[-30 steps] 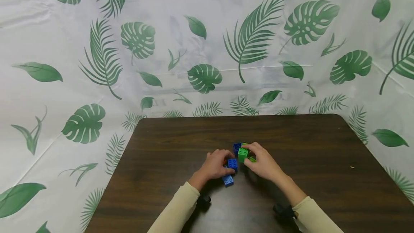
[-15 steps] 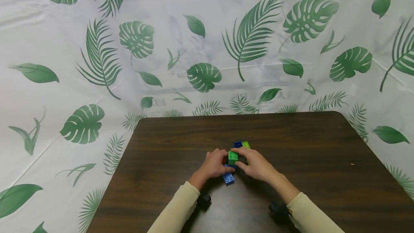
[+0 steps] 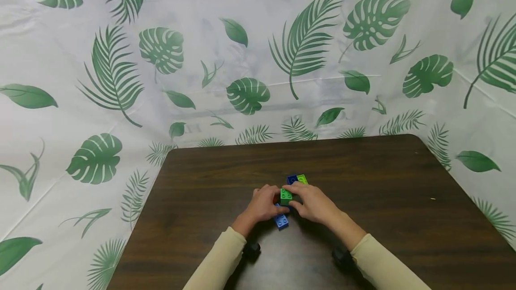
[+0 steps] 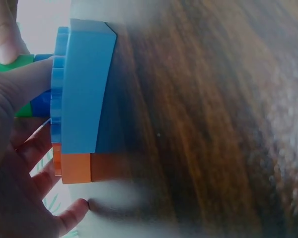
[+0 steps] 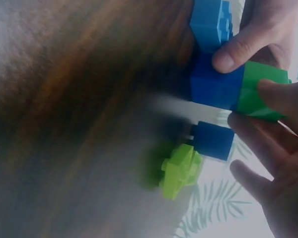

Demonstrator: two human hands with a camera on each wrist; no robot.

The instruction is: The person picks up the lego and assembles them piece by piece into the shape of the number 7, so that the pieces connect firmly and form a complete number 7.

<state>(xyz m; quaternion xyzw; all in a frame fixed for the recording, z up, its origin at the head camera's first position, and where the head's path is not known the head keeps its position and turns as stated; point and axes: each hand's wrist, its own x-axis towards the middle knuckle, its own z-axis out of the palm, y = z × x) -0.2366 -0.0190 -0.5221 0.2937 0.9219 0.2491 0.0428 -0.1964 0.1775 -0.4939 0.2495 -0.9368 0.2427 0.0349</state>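
My right hand [image 3: 313, 201] pinches a bright green toy building brick [image 3: 285, 197] between thumb and fingers. The green brick sits against the top of a blue brick [image 5: 216, 82]; whether the studs are fully pressed in I cannot tell. My left hand [image 3: 263, 203] grips that blue brick from the other side, its thumb [image 5: 231, 57] on the brick's face. Below the left thumb a light blue brick [image 3: 281, 221] with a slanted underside lies on the table. An orange brick [image 4: 76, 167] adjoins it in the left wrist view, mostly hidden by my hand from above.
Just behind my right hand lie a dark blue brick [image 3: 292, 179] and a lime green brick [image 5: 180, 171], close together. The dark wooden table [image 3: 363, 178] ends at a leaf-printed sheet [image 3: 250, 57]. A tiny pale scrap [image 3: 433, 198] lies at the right.
My right hand has carried the green brick leftward from beside the blue brick onto its top. My left hand has stayed by the blue brick. The head view has shifted slightly.
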